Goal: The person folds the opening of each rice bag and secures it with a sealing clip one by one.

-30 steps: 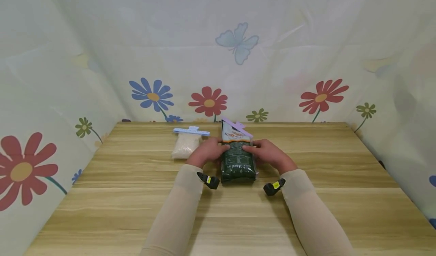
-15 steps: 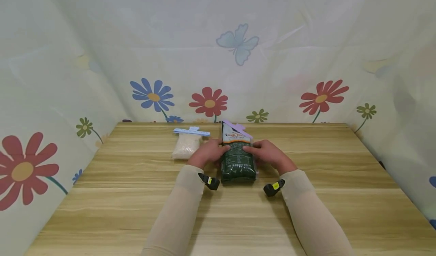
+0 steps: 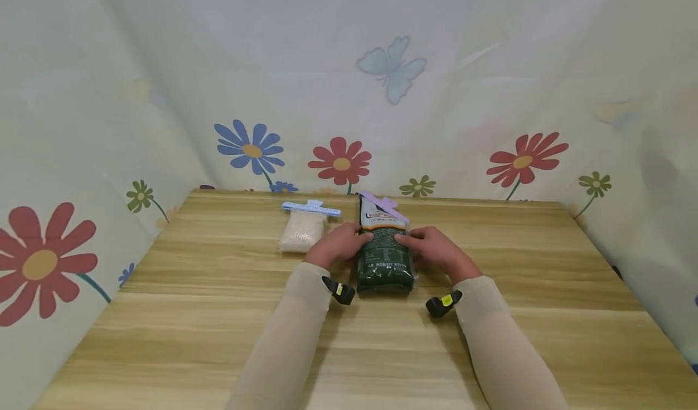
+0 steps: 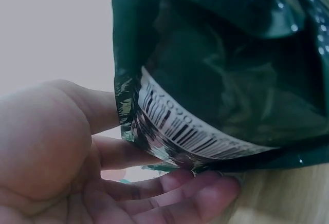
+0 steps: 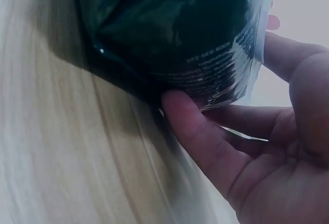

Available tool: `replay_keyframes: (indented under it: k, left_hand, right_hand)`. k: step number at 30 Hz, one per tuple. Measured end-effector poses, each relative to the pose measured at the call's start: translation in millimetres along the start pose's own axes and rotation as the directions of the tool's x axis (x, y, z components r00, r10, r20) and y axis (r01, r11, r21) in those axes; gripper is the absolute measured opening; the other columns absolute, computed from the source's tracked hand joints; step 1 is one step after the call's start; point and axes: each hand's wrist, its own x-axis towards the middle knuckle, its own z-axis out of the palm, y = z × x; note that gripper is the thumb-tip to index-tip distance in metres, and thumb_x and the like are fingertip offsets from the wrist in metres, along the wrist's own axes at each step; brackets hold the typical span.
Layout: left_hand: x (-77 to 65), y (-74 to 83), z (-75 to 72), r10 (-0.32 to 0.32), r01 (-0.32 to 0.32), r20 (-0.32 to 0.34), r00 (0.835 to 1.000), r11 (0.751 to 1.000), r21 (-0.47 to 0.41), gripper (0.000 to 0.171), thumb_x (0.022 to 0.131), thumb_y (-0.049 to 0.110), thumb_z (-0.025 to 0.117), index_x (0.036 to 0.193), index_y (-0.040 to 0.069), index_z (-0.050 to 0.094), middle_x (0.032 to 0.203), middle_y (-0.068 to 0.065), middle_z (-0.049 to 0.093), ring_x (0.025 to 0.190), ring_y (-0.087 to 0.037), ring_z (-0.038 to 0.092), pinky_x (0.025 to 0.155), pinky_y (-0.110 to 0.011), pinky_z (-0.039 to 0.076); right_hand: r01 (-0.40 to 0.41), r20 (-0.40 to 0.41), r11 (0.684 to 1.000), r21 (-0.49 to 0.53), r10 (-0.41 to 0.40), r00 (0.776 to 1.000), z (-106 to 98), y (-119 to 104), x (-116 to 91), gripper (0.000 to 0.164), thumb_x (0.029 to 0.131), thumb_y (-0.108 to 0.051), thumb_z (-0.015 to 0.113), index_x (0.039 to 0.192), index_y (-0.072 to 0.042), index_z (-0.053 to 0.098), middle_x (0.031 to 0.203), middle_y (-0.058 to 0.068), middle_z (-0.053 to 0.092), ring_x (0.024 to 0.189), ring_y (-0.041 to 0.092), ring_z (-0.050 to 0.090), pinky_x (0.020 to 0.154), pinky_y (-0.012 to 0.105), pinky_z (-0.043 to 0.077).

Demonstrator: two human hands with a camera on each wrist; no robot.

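A dark green packaged bag (image 3: 385, 267) with a pale upper part lies on the table in the head view. A purple sealing clip (image 3: 388, 207) is clamped aslant across its far end. My left hand (image 3: 340, 243) grips the bag's left side, thumb on top; in the left wrist view its fingers (image 4: 205, 196) reach under the edge near a barcode (image 4: 180, 129). From the opposite side my right hand (image 3: 436, 249) holds the bag likewise, with a fingertip (image 5: 182, 108) under its lower edge in the right wrist view.
Just left of my left hand lies a small clear bag of white grains (image 3: 302, 231), closed by a light blue clip (image 3: 311, 208). The wooden table (image 3: 180, 313) ends at a flower-printed curtain (image 3: 294, 83) behind and at both sides.
The head view has turned slightly, shifting the scene a little to the right. Both hands keep their hold on the green bag, which stays in place.
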Motion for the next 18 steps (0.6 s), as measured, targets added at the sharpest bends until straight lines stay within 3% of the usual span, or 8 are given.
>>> replay_keyframes:
  k: [6,18]
  left_hand:
    - [3.2,1.0,0.1,0.016,-0.016,0.001,1.0,1.0,0.014,0.056,0.1,0.044,0.047,0.141,0.005,0.049,0.135,-0.013,0.057,0.116,-0.025,0.057,0.104,-0.044,0.043]
    - [4.2,-2.2,2.4,-0.02,0.02,0.005,1.0,1.0,-0.004,0.058,0.099,0.046,0.047,0.142,0.007,0.048,0.137,-0.012,0.056,0.117,-0.025,0.056,0.104,-0.044,0.043]
  right_hand:
    - [-0.002,0.011,1.0,0.023,0.002,1.0,-2.9,3.7,2.4,0.059,0.091,-0.049,0.061,0.122,0.001,0.062,0.097,0.011,0.069,0.077,0.017,0.066,0.071,0.036,0.058]
    - [-0.007,0.04,0.999,0.05,0.005,0.999,-2.8,6.0,4.8,0.058,0.094,-0.044,0.06,0.127,0.002,0.058,0.1,0.012,0.069,0.079,0.017,0.067,0.071,0.036,0.058]
